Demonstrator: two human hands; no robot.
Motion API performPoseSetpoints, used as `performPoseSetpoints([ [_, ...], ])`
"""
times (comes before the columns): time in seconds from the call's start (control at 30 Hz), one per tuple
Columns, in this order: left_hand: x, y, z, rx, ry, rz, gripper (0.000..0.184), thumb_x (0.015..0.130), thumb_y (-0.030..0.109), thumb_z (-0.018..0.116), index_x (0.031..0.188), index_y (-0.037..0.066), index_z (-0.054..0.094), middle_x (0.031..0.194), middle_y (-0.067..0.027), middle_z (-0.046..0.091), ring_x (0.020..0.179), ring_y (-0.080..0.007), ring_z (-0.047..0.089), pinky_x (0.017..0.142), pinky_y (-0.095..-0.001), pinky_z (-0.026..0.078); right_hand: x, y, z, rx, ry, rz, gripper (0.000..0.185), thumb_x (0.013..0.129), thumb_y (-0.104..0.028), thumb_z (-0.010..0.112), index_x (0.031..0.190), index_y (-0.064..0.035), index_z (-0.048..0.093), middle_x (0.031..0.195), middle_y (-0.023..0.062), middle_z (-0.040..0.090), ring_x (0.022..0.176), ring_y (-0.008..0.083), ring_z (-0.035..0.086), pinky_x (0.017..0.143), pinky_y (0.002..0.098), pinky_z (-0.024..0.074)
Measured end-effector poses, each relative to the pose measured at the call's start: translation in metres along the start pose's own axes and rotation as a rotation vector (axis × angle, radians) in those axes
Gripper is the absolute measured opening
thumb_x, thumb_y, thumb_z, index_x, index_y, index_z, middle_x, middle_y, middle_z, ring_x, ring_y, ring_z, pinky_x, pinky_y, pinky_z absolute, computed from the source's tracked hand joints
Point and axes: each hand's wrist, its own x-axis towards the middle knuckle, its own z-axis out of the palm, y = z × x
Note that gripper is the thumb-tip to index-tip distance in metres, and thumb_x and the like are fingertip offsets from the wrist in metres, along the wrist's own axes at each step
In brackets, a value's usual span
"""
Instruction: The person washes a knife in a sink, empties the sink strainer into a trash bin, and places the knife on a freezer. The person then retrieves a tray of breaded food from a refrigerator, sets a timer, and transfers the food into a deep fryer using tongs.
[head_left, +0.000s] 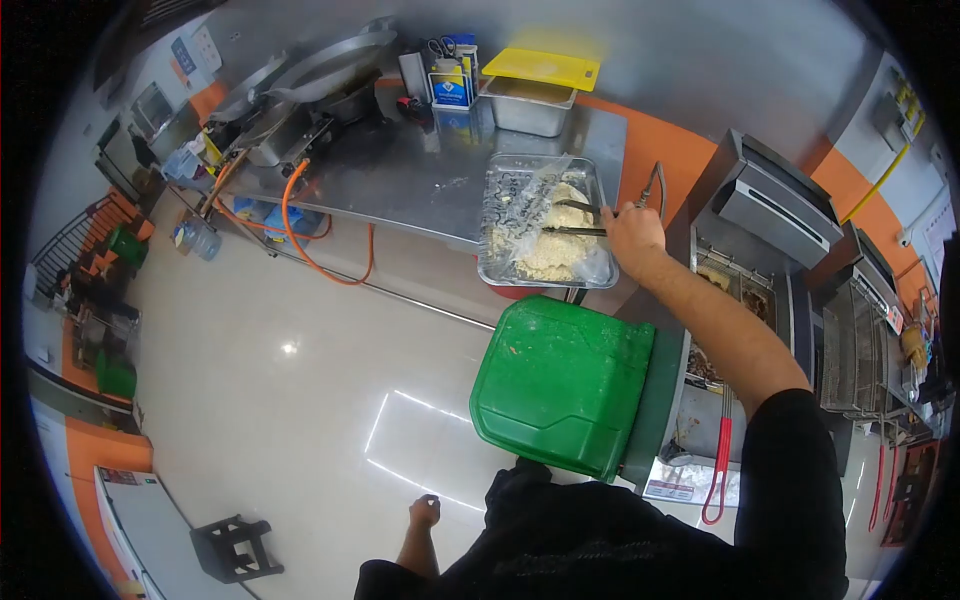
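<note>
My right hand [636,238] is closed around the handle end of dark tongs [580,231]. The tongs' two arms are spread apart and reach over a metal tray [492,268] at the end of the steel table. Pale, crumb-coated food [556,255] lies in that tray, partly under crumpled clear plastic [530,215]. Whether the tong tips grip a piece, I cannot tell. Low beside my body hangs my left hand [424,512], fingers curled in, with nothing visible in it.
A green lidded bin [560,385] stands just in front of me. Fryers with a basket [735,290] and a red handle [718,470] are on my right. The steel table [400,180] carries a pan with a yellow lid [540,68] and woks [335,65]. An orange hose [292,225] loops below.
</note>
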Motion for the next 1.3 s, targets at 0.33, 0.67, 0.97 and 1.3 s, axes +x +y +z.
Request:
performPoseSetpoints([
  [0.33,0.006,0.009,-0.008,-0.044,0.003,-0.012,0.024,0.081,0.031,0.056,0.096,0.016,0.067,0.096,-0.0168,0.065,0.094,-0.0349,0.06,0.088,-0.0433,0.045,0.0,0.029,-0.018,-0.042,-0.031,-0.009,0.041,0.085,-0.015,0.051,0.126,-0.0158,0.051,0.091,0.0076,0.061,0.083,0.0217,0.064,0.066,0.0339,0.0502],
  [0.67,0.007,-0.003,0.0,-0.01,-0.023,-0.02,0.023,0.081,0.03,0.055,0.096,0.017,0.066,0.099,-0.0156,0.065,0.096,-0.0331,0.06,0.088,-0.0421,0.045,-0.04,0.053,-0.041,-0.003,0.0,-0.087,0.03,0.083,-0.014,0.054,0.113,-0.0136,0.056,0.088,0.0087,0.062,0.077,0.022,0.065,0.061,0.0338,0.0508],
  [0.97,0.018,0.009,-0.006,0.023,-0.017,-0.003,0.024,0.08,0.032,0.056,0.097,0.017,0.066,0.1,-0.0154,0.065,0.096,-0.0335,0.06,0.087,-0.0424,0.046,-0.055,0.045,-0.019,-0.04,0.038,-0.247,0.054,0.079,-0.02,0.06,0.13,-0.0146,0.045,0.091,0.008,0.058,0.079,0.0215,0.064,0.066,0.0344,0.0502],
  [1.3,0.014,0.016,-0.005,-0.001,0.023,0.064,0.023,0.08,0.031,0.056,0.094,0.016,0.067,0.094,-0.017,0.065,0.092,-0.034,0.061,0.085,-0.0428,0.047,-0.051,0.015,-0.04,-0.036,-0.062,-0.164,0.042,0.082,-0.017,0.056,0.123,-0.0141,0.051,0.091,0.0071,0.059,0.082,0.0205,0.062,0.065,0.0327,0.0482],
])
